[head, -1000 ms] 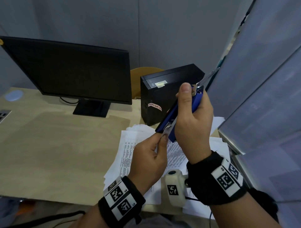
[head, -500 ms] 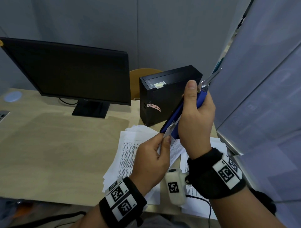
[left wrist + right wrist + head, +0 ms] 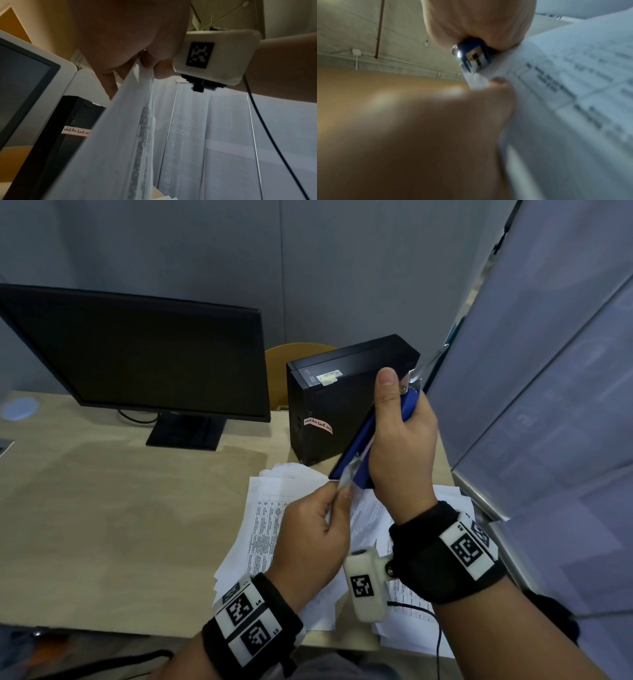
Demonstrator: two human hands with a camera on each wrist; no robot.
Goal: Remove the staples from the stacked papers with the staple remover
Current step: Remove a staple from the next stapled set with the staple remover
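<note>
Two hands up over the desk's right end: my left hand [image 3: 313,537] pinching the lifted papers' [image 3: 120,135] corner, right hand [image 3: 399,446] clenched round the staple remover [image 3: 356,455] biting it; yanking could tear paper.

Both arms are bare. Each wrist wears a thick black band [image 3: 442,559] with white tags on it. The tags show black square patterns. A small white camera box [image 3: 364,587] sticks out from the right band, with the same kind of pattern. A thin black cable [image 3: 435,631] hangs from the box.
</note>
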